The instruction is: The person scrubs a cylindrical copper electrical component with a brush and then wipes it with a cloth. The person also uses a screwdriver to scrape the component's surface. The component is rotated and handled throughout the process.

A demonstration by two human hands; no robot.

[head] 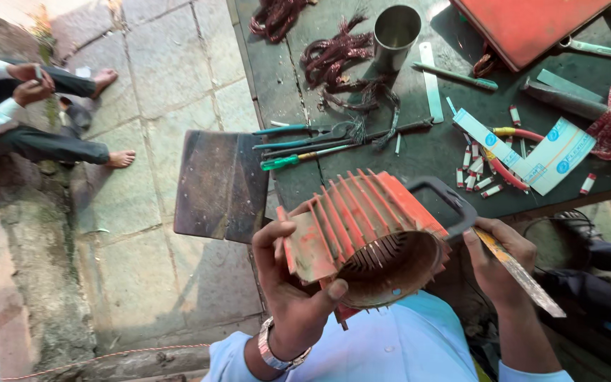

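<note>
Clasped around the near left side of an orange finned motor housing (365, 237), the left hand (293, 290) has its fingers curled over the flat terminal block at the housing's left edge and its thumb pressed on the rim of the open end, so the hand is closed firmly on the casing. This housing is held up just in front of the person's light blue shirt (397, 346), its round opening turned toward the camera and showing the slotted stator core inside, with a grey handle (447, 198) arching over its far right side. Close beside the housing's right edge, the right hand (500, 265) is wrapped tight around a long flat worn blade (521, 272) that slants down to the right past the palm. A metal watch (271, 350) sits on the left wrist. Farther off, a dark green table (419, 152) carries green-handled pliers and a screwdriver (298, 145), tangled bundles of reddish copper wire (334, 60), a steel cup (396, 32), small red and white sleeves (476, 173) and folded white and blue paper (539, 155). At the far left, another person sits on the stone paving (171, 78) with bare feet (118, 157) stretched out.
</note>
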